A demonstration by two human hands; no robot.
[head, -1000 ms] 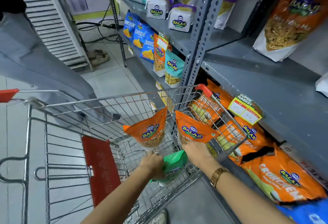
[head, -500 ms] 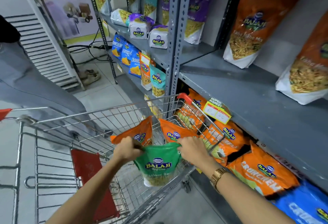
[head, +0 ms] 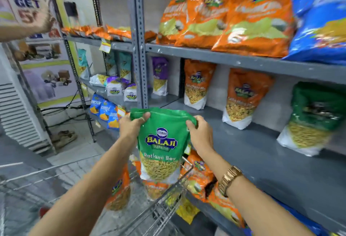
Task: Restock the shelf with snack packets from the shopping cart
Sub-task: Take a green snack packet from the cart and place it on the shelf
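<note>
Step in hand: transfer of one packet from cart to shelf. Nearest the camera, the shopping cart (head: 164,196) sits low at the shelf's front edge, with orange packets (head: 119,190) left in its basket. Above the cart rim, the green snack packet (head: 159,146) hangs upright in the air, not touching cart or shelf. The left hand (head: 131,127) pinches its top left corner, fingers curled over the seal; the right hand (head: 200,134) pinches the top right corner likewise. Both hands closed on the packet, none spread. Beyond, the middle shelf (head: 262,157) shows bare grey surface between the front edge and the rear row. At the rear stand two orange mix packets (head: 241,99) and, toward the right end, a matching green packet (head: 310,117), blurred. Judgement: next move calls for carrying the packet forward and right, then setting it upright on its base beside that green packet, with both grips released only once it stands.
</note>
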